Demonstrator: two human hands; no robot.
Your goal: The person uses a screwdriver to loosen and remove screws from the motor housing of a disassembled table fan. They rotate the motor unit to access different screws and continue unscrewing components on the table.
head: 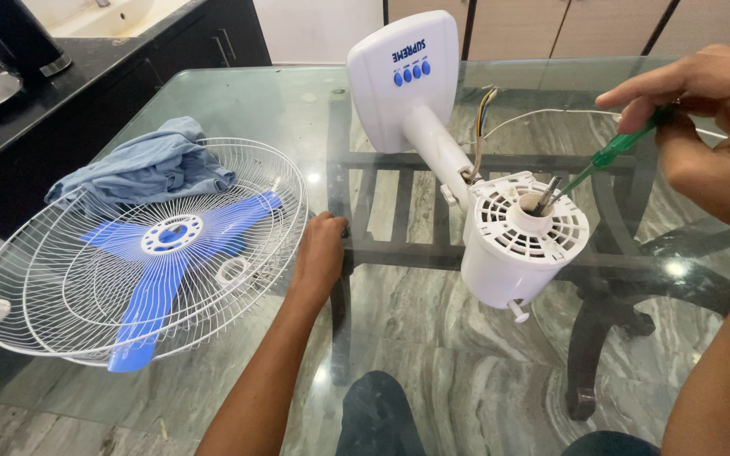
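- Nearest us, at six o'clock, our knees show dark through the glass table (238, 101), with the marbled floor beneath.
- Our left hand (318, 257) rests near the middle of the glass, fingers curled under and pressed together; we cannot tell whether it pinches anything small. It lies just beside the rim of the wire fan guards (238, 181).
- At nine o'clock the two white guards lie stacked with the blue fan blade (149, 291) between them, and a blue cloth (149, 165) is bunched against their far edge at ten o'clock.
- At three o'clock our right hand (703, 118) pinches a green screwdriver (614, 152) between thumb and fingertips, its tip down in the round centre opening of the white motor housing (521, 241), beside the shaft.
- The housing hangs on the fan's neck, which runs up to the white control panel (399, 80) with blue buttons at twelve o'clock; loose wires (483, 114) trail from the neck.
- Judged from here, the fan body looks unsteadied, since the left hand is well apart from it: a hard push could slip the tip off, tip the housing, or nick the wires, and a dropped tool could mark the glass.
- Farthest, at eleven o'clock, a dark counter (86, 72) carries a black kettle (14, 34).
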